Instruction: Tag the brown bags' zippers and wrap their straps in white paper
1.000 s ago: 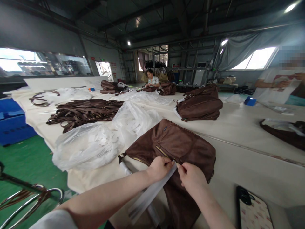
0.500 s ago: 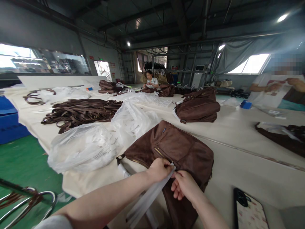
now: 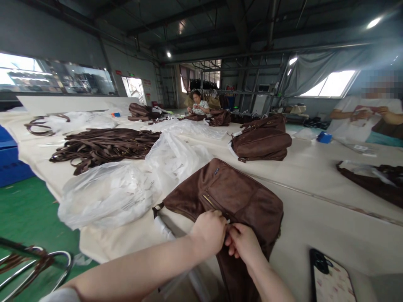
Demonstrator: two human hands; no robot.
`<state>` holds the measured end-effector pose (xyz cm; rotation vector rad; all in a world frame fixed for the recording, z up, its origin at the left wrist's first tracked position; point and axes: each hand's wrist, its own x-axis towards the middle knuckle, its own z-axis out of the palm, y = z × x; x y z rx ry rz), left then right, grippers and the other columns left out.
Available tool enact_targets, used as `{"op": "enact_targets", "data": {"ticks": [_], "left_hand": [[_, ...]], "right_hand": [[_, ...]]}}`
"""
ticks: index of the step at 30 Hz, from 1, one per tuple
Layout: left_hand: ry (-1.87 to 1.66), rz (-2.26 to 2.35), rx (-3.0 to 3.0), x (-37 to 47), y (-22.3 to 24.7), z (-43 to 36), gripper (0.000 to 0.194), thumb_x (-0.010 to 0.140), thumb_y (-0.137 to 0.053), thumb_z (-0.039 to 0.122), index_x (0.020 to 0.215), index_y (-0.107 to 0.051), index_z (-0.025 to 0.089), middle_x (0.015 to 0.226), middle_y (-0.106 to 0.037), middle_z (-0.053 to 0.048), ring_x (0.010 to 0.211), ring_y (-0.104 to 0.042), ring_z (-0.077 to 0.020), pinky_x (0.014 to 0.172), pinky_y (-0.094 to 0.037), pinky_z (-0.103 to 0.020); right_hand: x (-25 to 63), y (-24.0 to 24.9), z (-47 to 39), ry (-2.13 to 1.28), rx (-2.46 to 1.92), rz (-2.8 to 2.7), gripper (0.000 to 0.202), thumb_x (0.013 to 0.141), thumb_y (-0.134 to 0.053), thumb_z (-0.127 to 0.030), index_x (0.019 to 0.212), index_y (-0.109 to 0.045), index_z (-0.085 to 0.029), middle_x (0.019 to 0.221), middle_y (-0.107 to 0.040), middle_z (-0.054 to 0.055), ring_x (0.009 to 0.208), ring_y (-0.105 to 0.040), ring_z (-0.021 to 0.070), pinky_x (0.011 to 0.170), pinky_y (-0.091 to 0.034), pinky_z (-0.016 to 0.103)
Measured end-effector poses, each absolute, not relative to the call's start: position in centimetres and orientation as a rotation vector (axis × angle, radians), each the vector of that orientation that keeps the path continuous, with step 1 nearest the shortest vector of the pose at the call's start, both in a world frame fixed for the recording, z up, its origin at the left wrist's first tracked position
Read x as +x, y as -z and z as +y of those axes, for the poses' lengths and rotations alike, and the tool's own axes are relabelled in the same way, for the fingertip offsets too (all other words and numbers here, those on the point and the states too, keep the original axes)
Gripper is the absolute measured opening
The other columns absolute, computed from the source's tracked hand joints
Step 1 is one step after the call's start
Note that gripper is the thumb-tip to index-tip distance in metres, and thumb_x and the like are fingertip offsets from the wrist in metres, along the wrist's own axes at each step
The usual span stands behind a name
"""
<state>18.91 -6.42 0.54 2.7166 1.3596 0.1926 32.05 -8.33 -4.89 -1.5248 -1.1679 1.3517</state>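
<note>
A dark brown bag point(image 3: 245, 191) lies on the pale table in front of me, with a brass zipper point(image 3: 209, 200) across its face. Over the bag, near the end of that zipper, my left hand point(image 3: 210, 230) is closed, its fingers curled down. My right hand point(image 3: 242, 243) pinches close beside it, and the two hands nearly touch. A small white bit shows between the fingertips; most of what they hold is hidden. Beneath my left forearm, translucent white wrapping point(image 3: 197, 283) is partly visible.
Clear plastic bags point(image 3: 110, 195) and a pile of brown straps point(image 3: 110, 144) lie to the left. More brown bags point(image 3: 261, 142) sit further back. A phone point(image 3: 332, 277) rests at the right front. Two people point(image 3: 200, 108) are across the table.
My left hand has rolled over, its back now facing up. The white strip that hung from my fingers is now mostly out of sight. The view has shifted slightly.
</note>
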Motion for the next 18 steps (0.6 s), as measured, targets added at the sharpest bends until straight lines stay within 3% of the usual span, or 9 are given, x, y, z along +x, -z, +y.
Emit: {"op": "enact_targets", "data": {"ticks": [5, 8, 13, 18], "left_hand": [[-0.162, 1.54, 3.086, 20.5, 1.8, -9.6, 0.031, 0.087, -0.05, 0.015, 0.114, -0.062, 0.005, 0.099, -0.061, -0.014, 0.086, -0.058, -0.0242, 0.067, -0.053, -0.034], [-0.261, 1.603, 3.13, 20.6, 3.1, -9.9, 0.038, 0.089, -0.049, 0.014, 0.125, -0.055, 0.002, 0.099, -0.06, -0.014, 0.086, -0.058, -0.0222, 0.072, -0.053, -0.033], [-0.123, 1.566, 3.002, 19.8, 1.9, -9.2, 0.032, 0.089, -0.043, 0.009, 0.119, -0.055, 0.007, 0.1, -0.06, -0.013, 0.089, -0.061, -0.0226, 0.07, -0.053, -0.032], [-0.056, 1.442, 2.35, 17.9, -0.5, -7.1, 0.027, 0.082, -0.045, 0.007, 0.103, -0.06, 0.011, 0.094, -0.065, -0.012, 0.084, -0.064, -0.0218, 0.07, -0.049, -0.029]], "right_hand": [[32.2, 4.7, -8.5, -1.321, -1.479, -1.15, 0.022, 0.076, -0.048, -0.038, 0.065, -0.052, -0.019, 0.038, -0.047, -0.007, 0.031, -0.047, 0.009, 0.029, -0.027, 0.016], [32.2, 4.8, -8.6, -1.342, -1.429, -1.123, 0.026, 0.076, -0.045, -0.042, 0.066, -0.052, -0.019, 0.041, -0.05, -0.005, 0.033, -0.048, 0.0101, 0.03, -0.031, 0.018], [32.0, 4.6, -8.6, -1.319, -1.408, -1.163, 0.03, 0.078, -0.049, -0.046, 0.068, -0.054, -0.018, 0.044, -0.053, -0.004, 0.034, -0.05, 0.0101, 0.031, -0.032, 0.019], [32.0, 4.7, -8.5, -1.287, -1.433, -1.219, 0.029, 0.081, -0.045, -0.042, 0.081, -0.059, -0.016, 0.054, -0.061, -0.002, 0.035, -0.051, 0.0086, 0.031, -0.031, 0.017]]}}
